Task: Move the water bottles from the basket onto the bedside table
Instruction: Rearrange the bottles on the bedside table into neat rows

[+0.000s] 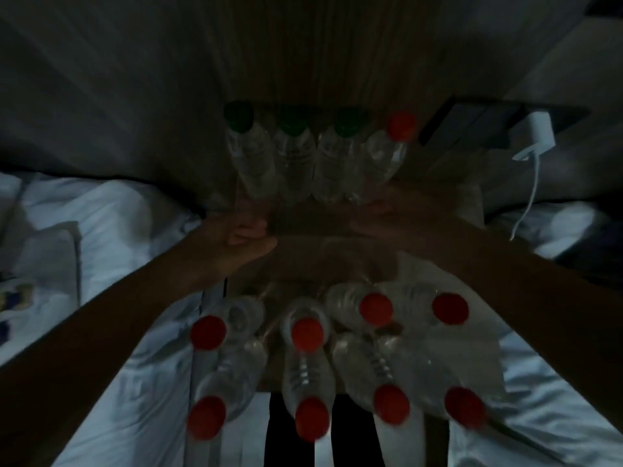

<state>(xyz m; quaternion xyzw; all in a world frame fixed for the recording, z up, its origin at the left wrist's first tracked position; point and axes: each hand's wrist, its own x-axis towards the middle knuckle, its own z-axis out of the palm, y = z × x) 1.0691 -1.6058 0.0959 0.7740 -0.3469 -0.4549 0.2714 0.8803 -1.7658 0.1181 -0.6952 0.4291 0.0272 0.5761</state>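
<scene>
Dim and smeared on my feed. The writing on the water bottles (323,163) is too blurred to read, so caps are all I can call. Four stand in a row at the back of the bedside table (310,227), touching side by side: three with green caps, then one red cap at the right end. Nearer to me, eight more red-capped ones stand packed in two rows of four. I cannot tell what those eight stand in or on.

The left hand (244,235) is at the table's left edge, just in front of the back row, fingers curled inward. I cannot tell whether it grasps anything. The right hand (381,217) is a blur near the foot of the red-capped back bottle. Clenched or released, I cannot tell.

A white charger (536,136) with its cable (531,193) hangs at the right. Pale bedding (101,210) lies on both sides.
</scene>
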